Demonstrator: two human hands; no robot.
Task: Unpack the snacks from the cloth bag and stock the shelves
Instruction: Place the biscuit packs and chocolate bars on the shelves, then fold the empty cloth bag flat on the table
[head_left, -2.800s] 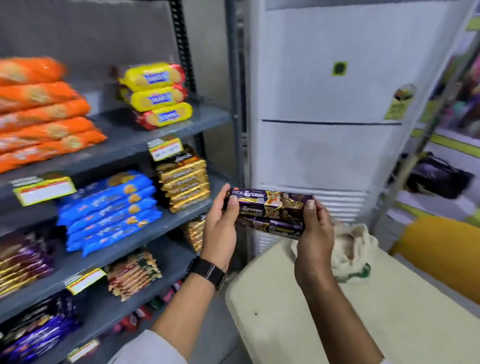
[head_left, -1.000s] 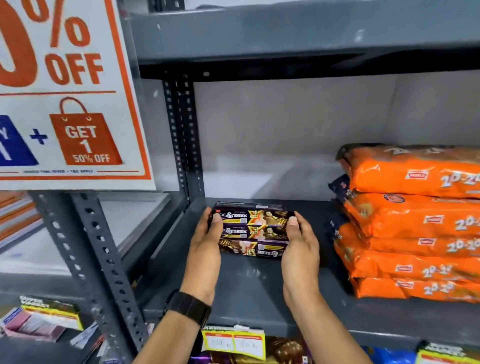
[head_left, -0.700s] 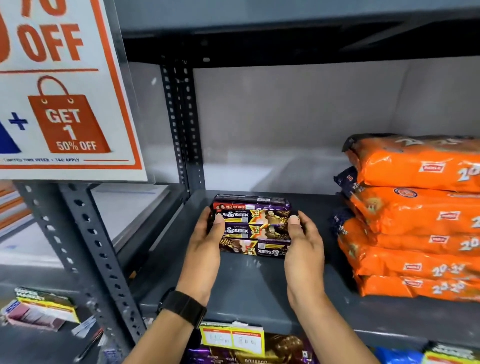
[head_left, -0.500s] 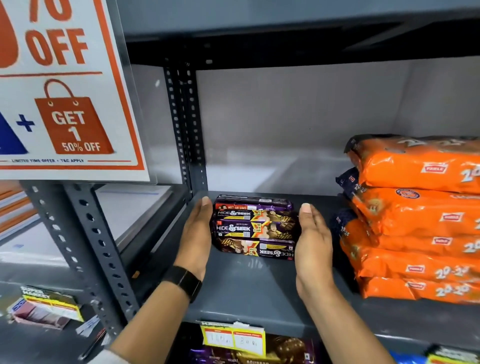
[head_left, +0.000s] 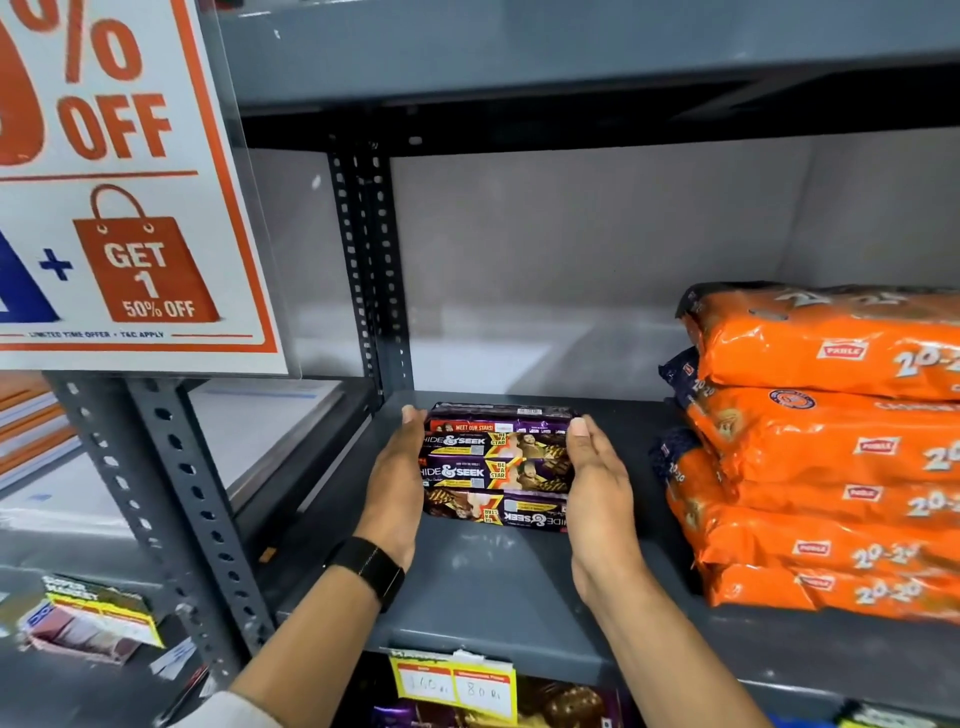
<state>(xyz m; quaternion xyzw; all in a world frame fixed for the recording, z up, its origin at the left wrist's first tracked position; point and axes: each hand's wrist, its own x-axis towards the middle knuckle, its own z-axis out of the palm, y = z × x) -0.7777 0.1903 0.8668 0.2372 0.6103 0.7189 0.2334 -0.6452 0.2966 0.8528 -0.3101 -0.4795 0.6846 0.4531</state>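
Note:
Several purple Hide & Seek biscuit packs (head_left: 493, 467) lie stacked flat on the grey metal shelf (head_left: 478, 587), near its left upright. My left hand (head_left: 395, 483) presses its straight fingers against the left end of the stack. My right hand (head_left: 597, 488) presses flat against the right end. Both hands flank the stack with palms facing each other. The cloth bag is out of view.
A tall stack of orange 20-20 packs (head_left: 821, 457) fills the right of the shelf. A perforated steel upright (head_left: 371, 270) stands behind left. A sale sign (head_left: 119, 182) hangs at the upper left. Yellow price tags (head_left: 452, 686) hang on the shelf's front edge.
The hands carried the packs from the table to this shelf, set them down, and let go of their grip. The fingers have straightened and now press the stack's ends.

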